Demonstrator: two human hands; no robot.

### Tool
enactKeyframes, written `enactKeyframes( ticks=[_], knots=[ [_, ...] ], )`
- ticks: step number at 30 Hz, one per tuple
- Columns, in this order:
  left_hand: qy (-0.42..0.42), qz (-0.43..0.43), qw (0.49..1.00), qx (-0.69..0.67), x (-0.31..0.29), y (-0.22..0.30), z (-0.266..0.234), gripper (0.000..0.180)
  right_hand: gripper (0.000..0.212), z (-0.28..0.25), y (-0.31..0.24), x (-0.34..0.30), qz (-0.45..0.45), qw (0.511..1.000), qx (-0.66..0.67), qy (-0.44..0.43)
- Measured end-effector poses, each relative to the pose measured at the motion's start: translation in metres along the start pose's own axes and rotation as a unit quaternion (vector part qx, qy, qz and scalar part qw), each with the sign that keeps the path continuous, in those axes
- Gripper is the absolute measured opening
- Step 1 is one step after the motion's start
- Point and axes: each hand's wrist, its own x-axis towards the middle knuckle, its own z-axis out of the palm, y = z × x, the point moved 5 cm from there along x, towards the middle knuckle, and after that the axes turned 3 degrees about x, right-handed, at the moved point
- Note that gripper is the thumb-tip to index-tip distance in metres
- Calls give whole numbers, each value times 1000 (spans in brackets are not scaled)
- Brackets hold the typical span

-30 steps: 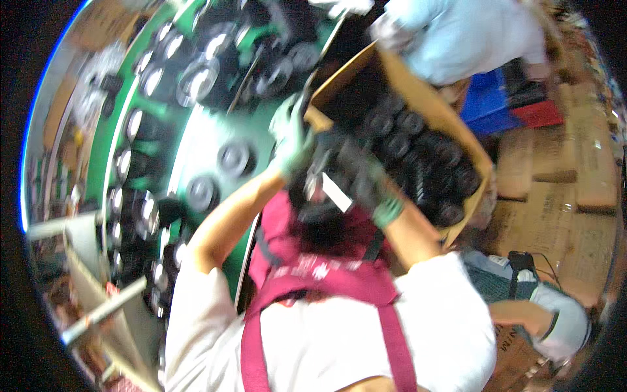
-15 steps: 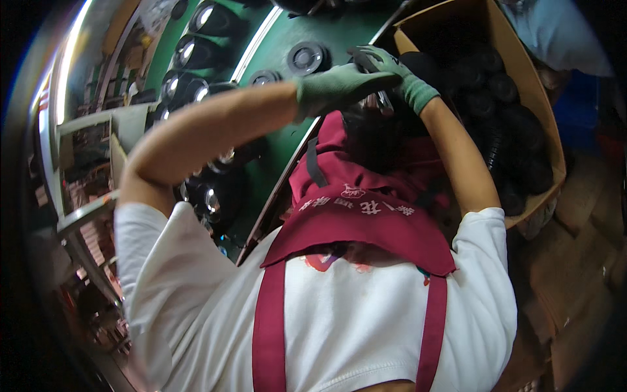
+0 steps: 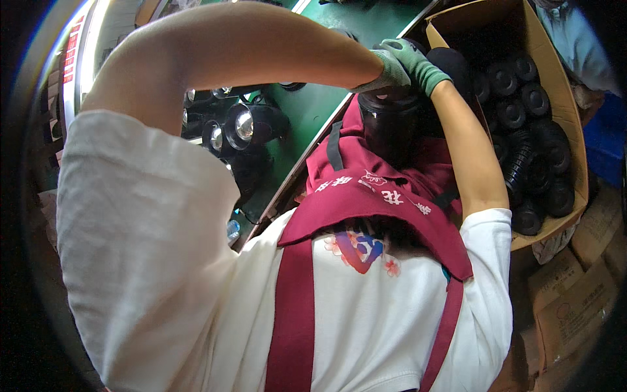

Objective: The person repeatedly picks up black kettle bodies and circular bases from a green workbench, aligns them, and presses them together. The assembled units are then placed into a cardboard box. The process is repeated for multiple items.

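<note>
A glossy black cylindrical housing [image 3: 387,125] stands at my lap against the dark red apron. Both my hands, in green gloves, are close together at its upper end. My left hand [image 3: 392,73] is bent over the top rim with its fingers curled and mostly hidden. Just beyond it, my right hand [image 3: 410,62] is closed, its fingers folded over toward the left hand. What lies between the palms is covered by the gloves. A rounded black part [image 3: 449,70] is right of my right hand, at the carton's near side.
An open cardboard carton [image 3: 563,72] at the right holds several round black parts [image 3: 511,114]. On the green bench [image 3: 313,108] to the left lie black housings with shiny reflectors [image 3: 251,125]. Flattened cardboard [image 3: 578,313] lies low at the right; a blue container [image 3: 604,137] stands behind the carton.
My left forearm has swung up and forward, elbow raised, and its hand has turned over the housing's top. My right hand stays beside it. The view has shifted, showing more of the carton.
</note>
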Motion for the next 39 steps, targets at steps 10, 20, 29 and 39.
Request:
enactKeyframes(
  ticks=[10,20,29,39],
  knots=[
    [184,340,918,90,0,-19,17,45,32,-27,-86,-130,-109,853,-442,255],
    [273,531,759,260,30,-4,19,51,39,-4,-157,-205,133,804,-528,240],
    [269,492,801,208,31,3,7,56,28,-25,-153,-212,-70,796,-522,297],
    [301,441,822,-197,-46,5,64,83,33,-116,-21,-76,27,883,-353,309]
  ],
)
